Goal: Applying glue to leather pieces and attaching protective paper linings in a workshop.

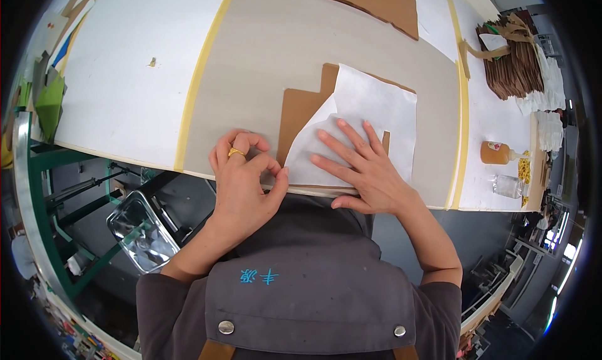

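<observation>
A white sheet (382,100) lies over a flat brown piece with a notched outline (300,109), which looks like leather or card, at the table's front edge. My right hand (367,169) rests flat on the sheet with its fingers spread. At the sheet's lower left corner, my left hand (248,172) has thumb and forefinger pinched together on its edge; a gold ring is on one finger. The sheet's left side runs in a slanting, slightly raised line toward that pinch. A narrow slot in the sheet, right of my right fingers, shows brown.
Another brown piece (376,5) lies at the far side of the grey mat (251,65), which yellow tape borders. To the right are a stack of brown pieces (511,59), an amber glue bottle (495,152) and a clear container (506,185). Green metal framing (50,203) stands left.
</observation>
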Tool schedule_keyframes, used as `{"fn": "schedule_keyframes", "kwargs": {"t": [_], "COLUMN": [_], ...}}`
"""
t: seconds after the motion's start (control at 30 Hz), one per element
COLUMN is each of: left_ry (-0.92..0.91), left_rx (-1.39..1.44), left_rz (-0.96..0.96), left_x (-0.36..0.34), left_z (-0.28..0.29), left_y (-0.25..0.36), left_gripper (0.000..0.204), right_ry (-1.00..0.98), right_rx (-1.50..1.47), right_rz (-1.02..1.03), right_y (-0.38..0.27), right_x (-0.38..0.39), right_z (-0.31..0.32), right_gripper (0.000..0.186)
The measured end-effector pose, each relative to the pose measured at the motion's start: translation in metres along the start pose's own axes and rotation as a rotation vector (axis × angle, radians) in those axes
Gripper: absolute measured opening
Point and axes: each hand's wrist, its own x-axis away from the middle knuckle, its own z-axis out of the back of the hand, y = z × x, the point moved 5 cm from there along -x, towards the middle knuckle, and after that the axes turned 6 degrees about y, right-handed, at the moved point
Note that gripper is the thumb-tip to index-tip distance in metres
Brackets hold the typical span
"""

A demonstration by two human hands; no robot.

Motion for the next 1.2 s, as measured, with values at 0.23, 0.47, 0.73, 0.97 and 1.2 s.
{"fn": "schedule_keyframes", "kwargs": {"t": [0.23, 0.47, 0.73, 0.97, 1.2], "left_ry": [-0.002, -0.032, -0.050, -0.038, -0.011], "left_rx": [0.053, 0.184, 0.251, 0.155, 0.166], "left_rz": [0.024, 0.048, 0.115, -0.062, -0.077], "left_x": [-0.003, -0.001, 0.003, -0.016, -0.012], "left_z": [0.003, 0.003, 0.006, 0.005, 0.003], "left_y": [-0.001, 0.003, -0.009, -0.006, -0.011], "left_gripper": [0.011, 0.009, 0.015, 0.031, 0.032], "right_ry": [0.036, 0.054, 0.302, 0.442, 0.432], "right_rx": [0.034, 0.000, -0.135, -0.197, -0.157], "right_rz": [0.013, 0.009, 0.000, 0.041, 0.058], "right_y": [-0.001, -0.008, -0.009, -0.018, -0.020], "right_x": [0.001, 0.012, 0.019, 0.005, 0.005], "right_z": [-0.002, -0.007, 0.004, 0.003, -0.005], "right_gripper": [0.074, 0.071, 0.056, 0.021, 0.018]}}
